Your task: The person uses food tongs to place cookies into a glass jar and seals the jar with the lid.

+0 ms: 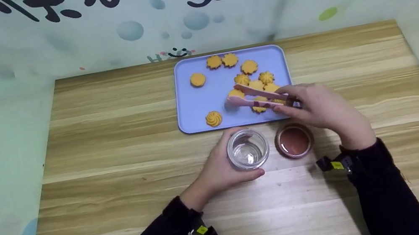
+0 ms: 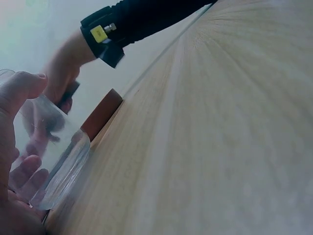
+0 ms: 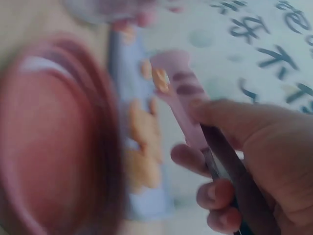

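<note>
My left hand (image 1: 222,166) grips a clear jar (image 1: 248,149) round its side, and the jar stands on the table with its mouth up. In my right hand (image 1: 323,109) is a pair of pink tongs (image 1: 261,98), held over the right part of a light blue tray (image 1: 191,108). A yellow cookie (image 3: 160,79) shows between the tong tips in the right wrist view. Several flower-shaped cookies (image 1: 249,66) lie on the tray, and the tongs and fingers partly hide some. A swirled cookie (image 1: 214,119) sits near the tray's front edge.
A reddish-brown jar lid (image 1: 294,140) lies on the wooden table (image 1: 121,149), just right of the jar and below my right hand. Behind the table hangs a pale printed cloth (image 1: 93,34), and similar cloth flanks both sides.
</note>
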`<state>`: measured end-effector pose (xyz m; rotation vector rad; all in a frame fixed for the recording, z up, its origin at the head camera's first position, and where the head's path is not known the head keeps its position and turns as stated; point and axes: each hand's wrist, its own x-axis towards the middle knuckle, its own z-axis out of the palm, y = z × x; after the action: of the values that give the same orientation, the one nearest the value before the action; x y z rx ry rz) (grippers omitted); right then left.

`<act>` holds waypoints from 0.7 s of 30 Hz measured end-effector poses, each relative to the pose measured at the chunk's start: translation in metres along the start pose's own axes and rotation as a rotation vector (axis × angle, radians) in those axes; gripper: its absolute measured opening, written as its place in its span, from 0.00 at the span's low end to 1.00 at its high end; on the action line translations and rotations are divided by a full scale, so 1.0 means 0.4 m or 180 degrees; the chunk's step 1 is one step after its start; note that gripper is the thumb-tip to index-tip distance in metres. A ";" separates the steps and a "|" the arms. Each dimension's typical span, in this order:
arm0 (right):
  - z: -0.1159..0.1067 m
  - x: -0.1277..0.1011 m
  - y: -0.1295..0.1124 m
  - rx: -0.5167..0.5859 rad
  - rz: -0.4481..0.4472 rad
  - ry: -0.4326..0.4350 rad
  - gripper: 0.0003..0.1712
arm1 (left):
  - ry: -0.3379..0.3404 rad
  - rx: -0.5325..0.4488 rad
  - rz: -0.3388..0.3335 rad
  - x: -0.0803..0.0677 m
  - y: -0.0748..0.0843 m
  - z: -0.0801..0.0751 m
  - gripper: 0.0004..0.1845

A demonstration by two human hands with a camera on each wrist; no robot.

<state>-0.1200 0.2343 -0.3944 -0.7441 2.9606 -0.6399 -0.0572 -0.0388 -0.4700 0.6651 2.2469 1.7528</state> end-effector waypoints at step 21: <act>-0.194 -0.150 -0.135 0.0245 -0.0608 -0.0407 0.16 | -0.0072 -0.0035 -0.0284 -0.004 0.057 -0.009 0.52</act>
<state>-0.0520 0.2481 -0.3068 -1.0278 2.7549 -0.6833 -0.0524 -0.0385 -0.4472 0.5703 2.2145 1.7063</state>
